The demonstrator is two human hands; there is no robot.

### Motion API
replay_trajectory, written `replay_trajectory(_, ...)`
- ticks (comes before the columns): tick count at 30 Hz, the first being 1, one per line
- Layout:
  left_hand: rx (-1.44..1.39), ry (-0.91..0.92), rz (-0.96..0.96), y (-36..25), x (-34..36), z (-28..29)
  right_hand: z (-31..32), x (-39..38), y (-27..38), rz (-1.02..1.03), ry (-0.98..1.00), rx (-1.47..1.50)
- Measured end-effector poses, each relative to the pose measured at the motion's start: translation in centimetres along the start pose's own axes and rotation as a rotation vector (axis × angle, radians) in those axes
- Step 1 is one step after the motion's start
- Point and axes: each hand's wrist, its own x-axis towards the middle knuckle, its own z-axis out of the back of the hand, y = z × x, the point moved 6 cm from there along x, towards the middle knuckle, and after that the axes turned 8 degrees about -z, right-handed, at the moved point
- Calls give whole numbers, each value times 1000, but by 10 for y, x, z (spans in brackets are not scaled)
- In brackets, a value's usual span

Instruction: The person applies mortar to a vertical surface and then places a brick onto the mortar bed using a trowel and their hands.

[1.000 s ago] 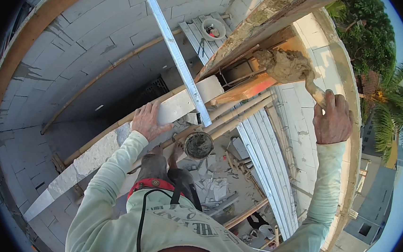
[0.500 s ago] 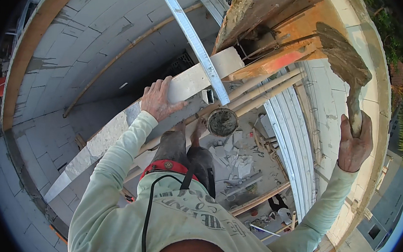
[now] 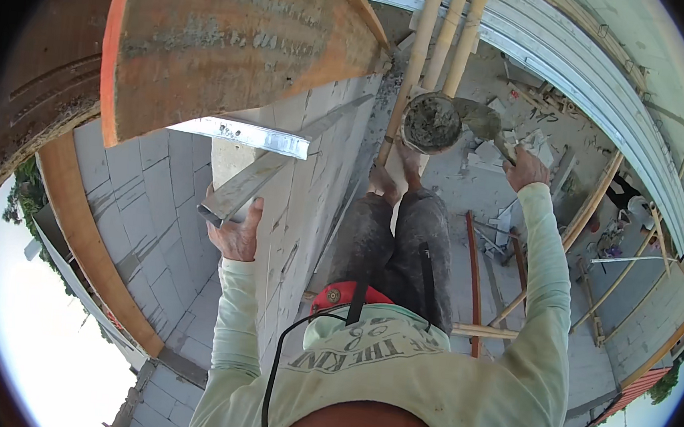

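My right hand point(image 3: 528, 170) grips a trowel point(image 3: 482, 120) by its handle, its mortar-coated blade at the right rim of a round bucket of grey mortar point(image 3: 432, 123). My left hand point(image 3: 232, 235) is closed round the top edge of a pale block wall point(image 3: 272, 232), under the near end of a hollow grey metal bar point(image 3: 252, 182). Its fingertips are partly hidden. A short shiny metal channel point(image 3: 236, 130) crosses that bar. A stained orange-brown formwork board point(image 3: 227, 44) rises above them. My bare feet are beside the bucket, near bamboo poles point(image 3: 417, 59).
Below me lies a floor with rubble point(image 3: 491, 153) and long timbers point(image 3: 473, 280). Long galvanized channels point(image 3: 576, 99) run along the right. A curved block wall point(image 3: 140, 222) with a wooden band point(image 3: 86, 250) is at the left. Bright sky and trees show past it.
The view has swung round. My right hand with the trowel has moved from high on the formwork down to the mortar bucket. My left hand stays on the wall top, beside the metal bar's end.
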Motion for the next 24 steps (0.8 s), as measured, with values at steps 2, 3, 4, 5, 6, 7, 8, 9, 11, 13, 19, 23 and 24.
replay_trajectory(2, -203, -14, 46, -7, -2, -4, -72, 41, -13, -27, 26, -2)
replay_trajectory(3, -193, -23, 37, -4, -4, -6, -102, 61, -17, -34, 38, -27)
replay_trajectory(4, -172, -35, 31, -1, -8, -3, -130, 81, -14, -42, 57, -11)
replay_trajectory(5, -137, -30, 59, 3, -11, -1, -157, 101, -13, -72, 93, -52)
replay_trajectory(6, -95, -33, 83, 4, -13, 2, -182, 120, -7, -94, 127, -87)
replay_trajectory(7, -76, -50, 67, 2, -15, 5, -195, 132, 8, -38, 75, -75)
replay_trajectory(8, -69, -63, 48, -1, -15, 3, -217, 151, 15, -46, 87, -66)
replay_trajectory(9, -114, -65, 88, -4, -16, -2, -236, 173, 19, -50, -7, -90)
replay_trajectory(11, -111, -50, 157, -1, -21, -1, -266, 202, 42, -41, -87, -98)
replay_trajectory(13, -64, -98, 218, 4, -27, 2, -282, 218, 80, 92, 34, -183)
replay_trajectory(19, 174, 47, -24, 52, -49, 46, -344, 229, 55, 122, 118, -24)
replay_trajectory(23, 152, -45, -91, 58, -50, 62, -372, 223, 55, 68, 170, 29)
replay_trajectory(24, 178, 83, -169, 56, -49, 57, -375, 223, 56, 64, 186, 22)
